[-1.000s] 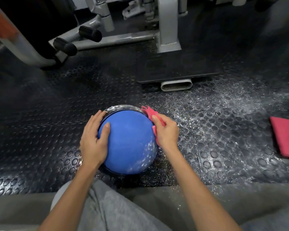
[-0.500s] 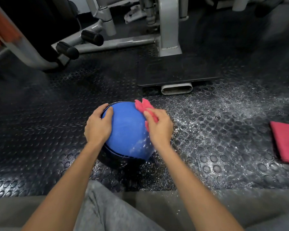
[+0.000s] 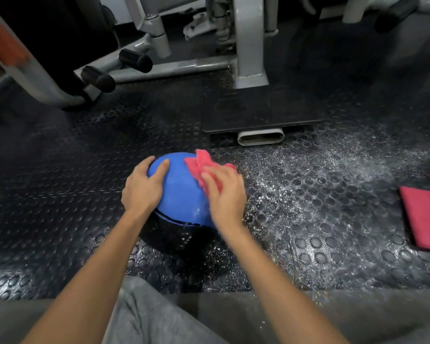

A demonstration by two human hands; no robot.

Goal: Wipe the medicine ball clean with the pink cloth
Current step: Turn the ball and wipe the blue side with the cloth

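**Medicine ball point(image 3: 181, 194).** Blue on top and dark below, it sits on the studded black floor point(image 3: 60, 194), just ahead of the person's grey trousers point(image 3: 144, 316).

**Left hand point(image 3: 142, 189).** It grips the ball's left side, fingers curved round the far edge and thumb laid across the blue top.

**Right hand point(image 3: 225, 194).** It lies on the ball's upper right and presses the pink cloth point(image 3: 199, 165) against it with fingers nearly straight. A bunched fold of cloth stands up past the fingertips. Blur hides the thumb, so a pinch cannot be confirmed. The hands are apart, one on each side of the ball.

**Surroundings.** White specks point(image 3: 308, 182) dust the floor to the right. A folded red cloth point(image 3: 425, 217), cut off by the right edge, lies well apart. The grey machine frame point(image 3: 248, 40) beyond is cropped at the top.
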